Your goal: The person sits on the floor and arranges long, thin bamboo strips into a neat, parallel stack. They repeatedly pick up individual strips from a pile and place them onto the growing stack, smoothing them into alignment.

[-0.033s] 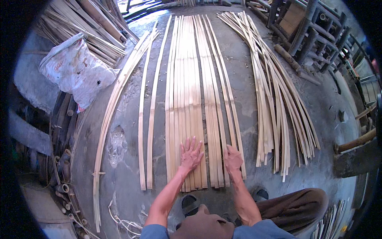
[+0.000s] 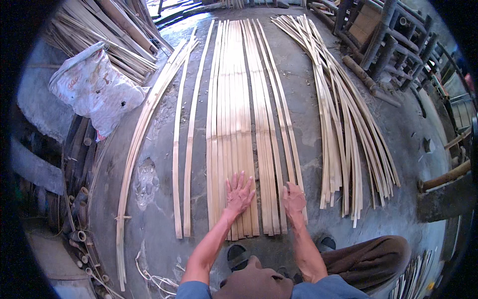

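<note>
1. Head view, middle: a broad panel of pale bamboo strips (image 2: 229, 112) lies lengthwise on the grey floor (image 2: 303, 107), running from near to far, edges side by side.
2. Immediately right of the panel is a narrower group of strips (image 2: 267, 164); a pair of strips (image 2: 290, 125) lies farther right, slightly apart.
3. Left hand (image 2: 240, 194): palm down, fingers spread, resting flat on the near part of the panel — its grasp is open, closed around nothing.
4. Right hand (image 2: 294, 198): fingers partly bent, over the near part of the pair. Whether it grips a strip cannot be told, since the hand covers the contact.
5. Left of the panel: two separate strips (image 2: 176, 159), then a long bundle (image 2: 121, 239) bound near its near end by a thin tie.
6. Right: a loose heap of strips (image 2: 328, 149), crossed at the far end and fanned toward the near end.
7. Far left: a crumpled white sack (image 2: 94, 82) bearing faint reddish print — the only evident lettering, distorted by folds — beside stacked bamboo lengths (image 2: 99, 30).
8. Far right: a dark pole frame (image 2: 380, 35). Near, below the panel: a dark sandal (image 2: 238, 256).
</note>
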`<control>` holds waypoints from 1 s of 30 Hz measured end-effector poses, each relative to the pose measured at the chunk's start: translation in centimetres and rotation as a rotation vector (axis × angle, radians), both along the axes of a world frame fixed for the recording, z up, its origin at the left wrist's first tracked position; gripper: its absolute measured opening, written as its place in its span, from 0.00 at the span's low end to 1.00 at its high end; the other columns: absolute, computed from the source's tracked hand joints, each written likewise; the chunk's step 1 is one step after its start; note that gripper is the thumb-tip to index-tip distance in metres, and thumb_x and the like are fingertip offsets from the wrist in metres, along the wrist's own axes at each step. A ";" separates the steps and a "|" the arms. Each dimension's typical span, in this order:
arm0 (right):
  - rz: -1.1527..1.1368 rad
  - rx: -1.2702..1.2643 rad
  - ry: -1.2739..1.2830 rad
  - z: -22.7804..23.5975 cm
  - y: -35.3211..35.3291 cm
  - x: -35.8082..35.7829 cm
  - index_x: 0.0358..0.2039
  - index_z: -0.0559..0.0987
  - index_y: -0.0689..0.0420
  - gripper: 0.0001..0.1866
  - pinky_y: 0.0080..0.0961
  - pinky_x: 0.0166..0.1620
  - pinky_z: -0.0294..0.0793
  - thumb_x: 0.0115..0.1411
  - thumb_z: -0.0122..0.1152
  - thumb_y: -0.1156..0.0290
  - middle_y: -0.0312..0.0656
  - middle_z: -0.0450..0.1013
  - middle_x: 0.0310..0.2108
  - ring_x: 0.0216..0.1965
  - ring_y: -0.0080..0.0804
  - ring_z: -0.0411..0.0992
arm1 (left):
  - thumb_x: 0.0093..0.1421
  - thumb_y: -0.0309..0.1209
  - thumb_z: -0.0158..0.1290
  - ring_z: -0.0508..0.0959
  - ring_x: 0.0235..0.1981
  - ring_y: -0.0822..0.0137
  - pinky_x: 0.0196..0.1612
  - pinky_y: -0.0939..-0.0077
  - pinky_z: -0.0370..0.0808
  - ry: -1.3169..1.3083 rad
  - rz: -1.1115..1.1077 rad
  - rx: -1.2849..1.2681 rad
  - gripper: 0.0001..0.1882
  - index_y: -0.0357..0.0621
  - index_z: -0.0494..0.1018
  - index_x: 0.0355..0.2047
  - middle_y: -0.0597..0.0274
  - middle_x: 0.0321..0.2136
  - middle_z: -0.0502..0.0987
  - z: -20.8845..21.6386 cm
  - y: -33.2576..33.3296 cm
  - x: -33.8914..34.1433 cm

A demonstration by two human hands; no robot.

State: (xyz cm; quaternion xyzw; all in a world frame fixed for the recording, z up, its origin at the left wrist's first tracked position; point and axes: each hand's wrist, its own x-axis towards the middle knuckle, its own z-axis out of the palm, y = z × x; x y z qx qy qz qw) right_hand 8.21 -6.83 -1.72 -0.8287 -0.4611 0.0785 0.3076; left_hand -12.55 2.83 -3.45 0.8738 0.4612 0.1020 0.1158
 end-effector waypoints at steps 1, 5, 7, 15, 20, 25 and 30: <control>-0.017 -0.040 -0.042 -0.2 -0.8 0.6 0.49 0.76 0.52 0.17 0.48 0.42 0.74 0.62 0.58 0.60 0.48 0.74 0.39 0.40 0.52 0.75 | 0.64 0.49 0.48 0.44 0.73 0.47 0.70 0.39 0.34 0.001 0.016 -0.006 0.32 0.53 0.63 0.66 0.51 0.71 0.50 0.1 -0.3 0.4; -0.029 -0.110 -0.137 0.3 -2.0 1.1 0.52 0.74 0.52 0.21 0.47 0.45 0.72 0.59 0.61 0.61 0.50 0.70 0.41 0.42 0.53 0.72 | 0.64 0.49 0.49 0.45 0.73 0.49 0.71 0.41 0.34 -0.055 -0.011 0.079 0.34 0.45 0.62 0.66 0.49 0.70 0.52 0.2 -1.2 2.6; -0.019 -0.104 -0.140 0.2 -1.6 1.0 0.52 0.74 0.53 0.22 0.48 0.46 0.72 0.58 0.61 0.61 0.50 0.70 0.41 0.42 0.53 0.71 | 0.63 0.48 0.49 0.46 0.73 0.51 0.71 0.42 0.35 -0.062 -0.040 0.139 0.35 0.43 0.61 0.66 0.49 0.70 0.53 0.0 -0.8 3.3; -0.016 -0.058 -0.217 -1.0 -1.1 2.2 0.48 0.72 0.53 0.19 0.49 0.43 0.72 0.55 0.58 0.65 0.49 0.73 0.38 0.40 0.53 0.73 | 0.65 0.47 0.47 0.49 0.72 0.54 0.71 0.43 0.35 -0.061 -0.021 0.071 0.34 0.43 0.58 0.67 0.49 0.70 0.54 0.0 -0.3 3.9; -0.202 0.011 0.170 1.9 -0.1 0.8 0.48 0.74 0.58 0.19 0.45 0.37 0.75 0.60 0.58 0.62 0.51 0.77 0.30 0.31 0.53 0.77 | 0.68 0.47 0.44 0.47 0.73 0.55 0.72 0.44 0.35 -0.010 -0.023 0.008 0.35 0.45 0.54 0.70 0.52 0.71 0.51 -0.6 0.3 2.8; -0.084 0.117 0.438 6.0 0.1 -1.4 0.58 0.72 0.60 0.23 0.40 0.43 0.77 0.66 0.55 0.64 0.58 0.78 0.42 0.42 0.50 0.79 | 0.69 0.48 0.41 0.45 0.74 0.56 0.72 0.45 0.35 -0.002 -0.018 -0.015 0.34 0.46 0.52 0.71 0.56 0.72 0.49 -1.1 0.0 1.9; -0.004 0.319 0.404 3.3 1.1 -3.2 0.61 0.71 0.60 0.24 0.36 0.46 0.77 0.67 0.54 0.65 0.61 0.76 0.45 0.46 0.44 0.79 | 0.69 0.48 0.41 0.45 0.74 0.56 0.72 0.44 0.36 0.017 -0.037 0.013 0.34 0.46 0.52 0.70 0.54 0.72 0.48 -1.1 0.1 2.4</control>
